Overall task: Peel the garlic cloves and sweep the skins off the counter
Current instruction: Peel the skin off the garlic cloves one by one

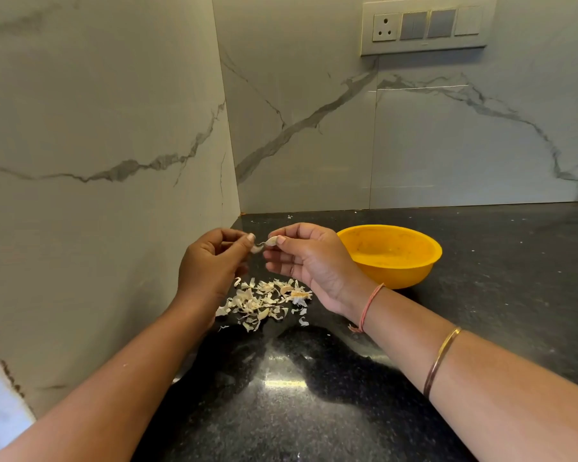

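Above the black counter (480, 261), my right hand (309, 261) pinches a small pale garlic cloves piece (272, 241) between thumb and forefinger. My left hand (212, 263) pinches a strip of skin (257, 248) that still hangs from the clove. Both hands are held close together in the air. Below them a pile of papery garlic skins (264, 303) lies scattered on the counter. A yellow bowl (394, 255) stands just right of my right hand; I cannot make out its contents.
Marble walls meet in a corner behind the hands, the left wall (97, 195) close beside my left arm. A switch and socket panel (427, 26) is mounted high on the back wall. The counter stretches to the right of the bowl.
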### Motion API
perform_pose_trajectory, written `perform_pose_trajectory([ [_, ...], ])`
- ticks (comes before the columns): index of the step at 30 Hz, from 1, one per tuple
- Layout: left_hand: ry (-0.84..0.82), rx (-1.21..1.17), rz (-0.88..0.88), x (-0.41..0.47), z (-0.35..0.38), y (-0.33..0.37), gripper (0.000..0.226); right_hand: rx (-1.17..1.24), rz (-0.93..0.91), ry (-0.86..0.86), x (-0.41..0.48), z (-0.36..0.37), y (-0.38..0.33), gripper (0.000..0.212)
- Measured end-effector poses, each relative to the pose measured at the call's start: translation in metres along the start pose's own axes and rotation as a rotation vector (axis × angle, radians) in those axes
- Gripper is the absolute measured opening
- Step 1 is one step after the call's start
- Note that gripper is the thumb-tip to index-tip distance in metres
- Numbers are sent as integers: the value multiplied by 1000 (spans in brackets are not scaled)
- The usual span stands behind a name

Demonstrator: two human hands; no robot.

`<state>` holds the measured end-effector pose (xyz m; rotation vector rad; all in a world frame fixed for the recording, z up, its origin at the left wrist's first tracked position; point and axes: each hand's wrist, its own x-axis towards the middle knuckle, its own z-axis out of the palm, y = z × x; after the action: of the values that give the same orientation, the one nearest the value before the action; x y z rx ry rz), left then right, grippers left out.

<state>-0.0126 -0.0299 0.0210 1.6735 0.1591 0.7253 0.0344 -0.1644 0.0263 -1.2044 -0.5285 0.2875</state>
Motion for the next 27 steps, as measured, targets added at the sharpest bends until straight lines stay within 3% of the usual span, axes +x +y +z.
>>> perform_pose_trajectory([
  [4, -110, 100, 127, -3, 1, 1, 19, -81, -18, 13, 1, -1, 2, 8],
  [10, -109, 172, 164, -4, 0, 1, 13, -97, -73, 57, -1, 1, 4, 15],
  [27, -91, -14, 57, -5, 3, 1, 14, -453, -329, 68, -2, 1, 5, 10],
])
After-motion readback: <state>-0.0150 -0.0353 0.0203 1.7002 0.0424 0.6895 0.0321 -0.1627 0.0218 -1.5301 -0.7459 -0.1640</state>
